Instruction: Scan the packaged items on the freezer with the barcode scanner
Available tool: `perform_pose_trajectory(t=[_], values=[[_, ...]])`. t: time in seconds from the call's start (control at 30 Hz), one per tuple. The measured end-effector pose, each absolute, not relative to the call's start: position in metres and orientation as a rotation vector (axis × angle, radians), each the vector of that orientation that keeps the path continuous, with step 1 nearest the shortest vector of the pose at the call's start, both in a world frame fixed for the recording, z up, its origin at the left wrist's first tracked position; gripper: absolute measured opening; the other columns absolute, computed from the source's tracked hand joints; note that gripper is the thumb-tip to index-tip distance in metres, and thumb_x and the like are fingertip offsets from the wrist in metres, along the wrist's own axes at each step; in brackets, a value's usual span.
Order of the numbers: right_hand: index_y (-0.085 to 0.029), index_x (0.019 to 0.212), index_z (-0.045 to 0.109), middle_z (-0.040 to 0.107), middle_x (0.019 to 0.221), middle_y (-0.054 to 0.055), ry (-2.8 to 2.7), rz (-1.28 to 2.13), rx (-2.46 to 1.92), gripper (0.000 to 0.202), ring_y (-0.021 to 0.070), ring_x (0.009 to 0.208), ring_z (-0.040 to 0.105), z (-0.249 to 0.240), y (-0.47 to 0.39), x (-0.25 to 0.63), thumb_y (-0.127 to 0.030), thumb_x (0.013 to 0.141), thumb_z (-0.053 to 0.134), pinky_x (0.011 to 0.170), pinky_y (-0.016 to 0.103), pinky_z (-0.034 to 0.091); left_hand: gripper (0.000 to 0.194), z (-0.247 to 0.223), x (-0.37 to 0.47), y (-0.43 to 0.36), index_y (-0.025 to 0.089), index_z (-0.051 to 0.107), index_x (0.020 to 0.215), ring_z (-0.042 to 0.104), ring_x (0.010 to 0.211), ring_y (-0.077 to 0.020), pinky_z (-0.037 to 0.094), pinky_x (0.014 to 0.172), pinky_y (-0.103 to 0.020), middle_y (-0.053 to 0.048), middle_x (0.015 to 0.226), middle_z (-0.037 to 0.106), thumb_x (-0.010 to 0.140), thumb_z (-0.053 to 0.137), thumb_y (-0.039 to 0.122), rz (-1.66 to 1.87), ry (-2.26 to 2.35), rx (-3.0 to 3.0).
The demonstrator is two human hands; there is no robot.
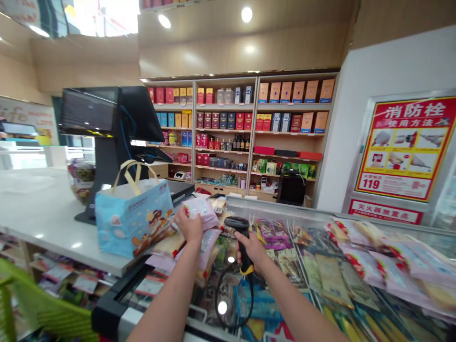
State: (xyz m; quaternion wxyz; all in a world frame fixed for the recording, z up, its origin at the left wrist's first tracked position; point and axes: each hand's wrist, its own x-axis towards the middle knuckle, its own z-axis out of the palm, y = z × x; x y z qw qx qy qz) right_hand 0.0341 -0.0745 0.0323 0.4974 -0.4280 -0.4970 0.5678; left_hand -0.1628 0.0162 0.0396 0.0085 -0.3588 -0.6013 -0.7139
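Observation:
My right hand [252, 247] is wrapped around the handle of a black barcode scanner [238, 225], its cable looping below over the glass counter. A pink-and-clear snack packet [201, 210] is gripped by my left hand [188, 225]. Under and beside that hand lie more pink packets [208, 247] with pale bread-like contents. Just left of them, a light blue paper bag [131, 216] with yellow handles stands upright on the white counter. The scanner's head is close to the right of the held packet.
A point-of-sale terminal [107, 123] stands behind the bag. More pink packets [384, 261] are heaped on the glass at right. Wrapped snacks [274, 232] show beneath the glass. Shelves of boxed goods [224, 121] line the back wall. A green plastic chair [46, 304] is at lower left.

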Motion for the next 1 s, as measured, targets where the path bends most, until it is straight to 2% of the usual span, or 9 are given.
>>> perform_pose_trajectory(t=[0.1,0.23,0.43,0.57,0.73,0.87,1.0], values=[[-0.021,0.074,0.049,0.054,0.049,-0.007,-1.214,1.37,-1.017,0.052,0.0095,0.035,0.048,0.028,-0.073,0.029,-0.064,0.059,0.073,0.033,0.023,0.043,0.053,0.036,-0.162,0.009,0.013,0.058,0.125,0.042,0.137,-0.0327,0.035,0.113,-0.048,-0.021,0.143,0.048,0.072,0.062,0.017,-2.022,-1.824,-1.196],[-0.02,0.072,0.049,0.053,0.049,-0.007,-1.183,1.339,-1.021,0.054,0.0089,0.035,0.048,0.027,-0.074,0.037,-0.067,0.057,0.073,0.033,0.022,0.044,0.041,0.038,-0.153,-0.002,0.016,0.064,0.116,0.034,0.143,-0.035,0.024,0.117,-0.056,-0.018,0.145,0.048,0.077,0.055,0.013,-1.75,-1.783,-1.414],[-0.02,0.062,0.051,0.052,0.045,-0.005,-1.17,1.275,-1.033,0.05,0.0092,0.034,0.046,0.032,-0.083,0.077,-0.065,0.059,0.072,0.033,0.022,0.042,0.033,0.046,-0.126,-0.008,0.018,0.065,0.112,0.037,0.142,-0.0316,0.017,0.119,-0.058,-0.015,0.142,0.052,0.083,0.05,0.017,-1.702,-1.645,-1.617],[-0.021,0.06,0.05,0.05,0.041,-0.004,-1.12,1.206,-1.089,0.047,0.0103,0.033,0.046,0.028,-0.093,0.121,-0.063,0.066,0.069,0.035,0.024,0.042,0.03,0.046,-0.09,-0.004,0.02,0.067,0.108,0.041,0.138,-0.0307,0.015,0.12,-0.057,-0.013,0.139,0.054,0.083,0.051,0.021,-1.689,-1.539,-1.804],[-0.021,0.063,0.05,0.051,0.044,-0.005,-0.968,1.114,-1.105,0.045,0.0104,0.034,0.046,0.023,-0.115,0.18,-0.061,0.066,0.071,0.035,0.024,0.041,0.026,0.036,-0.022,-0.006,0.022,0.069,0.101,0.05,0.13,-0.0302,0.021,0.12,-0.051,-0.012,0.134,0.059,0.078,0.056,0.021,-1.678,-1.434,-2.105],[-0.022,0.061,0.049,0.049,0.041,-0.005,-0.929,1.017,-1.137,0.047,0.0103,0.033,0.044,0.025,-0.138,0.224,-0.063,0.065,0.07,0.035,0.024,0.041,0.021,0.024,0.049,-0.014,0.022,0.071,0.089,0.057,0.12,-0.0292,0.041,0.109,-0.045,-0.011,0.124,0.064,0.071,0.061,0.018,-1.783,-1.383,-2.424],[-0.023,0.068,0.049,0.05,0.046,-0.006,-0.821,0.863,-1.102,0.048,0.0104,0.034,0.045,0.024,-0.157,0.265,-0.064,0.062,0.073,0.035,0.025,0.042,0.007,0.018,0.134,-0.027,0.02,0.068,0.07,0.069,0.088,-0.0254,0.053,0.087,-0.04,-0.007,0.082,0.071,0.065,0.072,0.021,-1.954,-1.53,-2.889]])
